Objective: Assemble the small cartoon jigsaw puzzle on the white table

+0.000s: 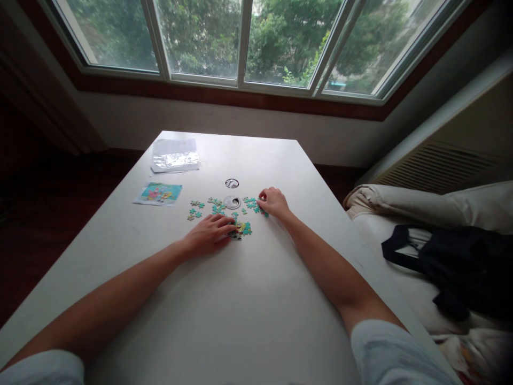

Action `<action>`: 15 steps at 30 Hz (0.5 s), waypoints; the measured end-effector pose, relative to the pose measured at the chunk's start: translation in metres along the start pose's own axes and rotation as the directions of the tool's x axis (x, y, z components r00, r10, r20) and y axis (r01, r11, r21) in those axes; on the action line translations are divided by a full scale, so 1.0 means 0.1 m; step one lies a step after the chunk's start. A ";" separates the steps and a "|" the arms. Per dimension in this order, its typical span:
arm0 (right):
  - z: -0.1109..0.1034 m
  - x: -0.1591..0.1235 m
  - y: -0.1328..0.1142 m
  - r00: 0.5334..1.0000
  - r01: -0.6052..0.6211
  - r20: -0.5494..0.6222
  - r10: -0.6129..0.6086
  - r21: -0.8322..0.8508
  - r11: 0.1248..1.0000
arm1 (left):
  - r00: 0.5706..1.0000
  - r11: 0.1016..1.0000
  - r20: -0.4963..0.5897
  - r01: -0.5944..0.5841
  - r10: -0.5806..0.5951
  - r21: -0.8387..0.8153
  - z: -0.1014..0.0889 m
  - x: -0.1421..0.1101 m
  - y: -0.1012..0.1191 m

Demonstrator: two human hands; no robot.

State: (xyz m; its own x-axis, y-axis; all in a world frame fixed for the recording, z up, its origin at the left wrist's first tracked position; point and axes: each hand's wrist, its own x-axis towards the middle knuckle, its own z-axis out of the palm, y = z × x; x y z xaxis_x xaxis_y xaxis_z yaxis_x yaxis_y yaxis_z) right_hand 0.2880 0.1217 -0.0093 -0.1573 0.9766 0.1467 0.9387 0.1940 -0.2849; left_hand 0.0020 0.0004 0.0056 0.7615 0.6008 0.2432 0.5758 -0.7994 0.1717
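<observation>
My left hand (212,233) lies low over the table with its fingers stretched out. Its fingertips rest on a joined patch of jigsaw puzzle pieces (245,229), mostly teal with some yellow, and partly cover it. To the right, my right hand (274,202) has thumb and fingers pinched together at a group of loose teal puzzle pieces (251,202); a puzzle piece seems to be between the fingertips, though it is small and partly hidden. More loose puzzle pieces (194,214) are scattered left of centre, beyond my left hand.
Two round inserts (232,201) are in the white table (240,310) beyond the pieces. A colourful picture sheet (159,193) lies at left, with a clear plastic packet (175,155) behind it. A dark bag (460,267) sits on the pale sofa (366,227) at right.
</observation>
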 end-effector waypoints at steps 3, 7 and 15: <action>0.01 0.03 0.01 1.000 -0.011 0.010 0.011 0.042 0.999 | 1.000 1.000 -0.001 -0.003 0.003 -0.001 0.01 0.00 0.00; -0.02 -0.01 -0.03 1.000 -0.007 -0.009 0.008 0.083 0.997 | 1.000 1.000 0.000 -0.007 0.007 -0.008 0.00 -0.01 0.00; -0.05 -0.03 -0.07 0.999 -0.007 -0.041 0.013 0.149 0.989 | 1.000 0.999 -0.011 -0.029 0.028 -0.025 -0.01 -0.01 0.00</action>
State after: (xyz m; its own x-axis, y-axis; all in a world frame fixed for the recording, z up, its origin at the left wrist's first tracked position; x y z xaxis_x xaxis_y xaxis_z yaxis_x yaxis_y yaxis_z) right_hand 0.2831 0.1168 -0.0028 -0.1318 0.9744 0.1820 0.8838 0.1987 -0.4237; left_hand 0.0006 0.0000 0.0057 0.7743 0.5777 0.2581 0.5460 -0.8162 0.1889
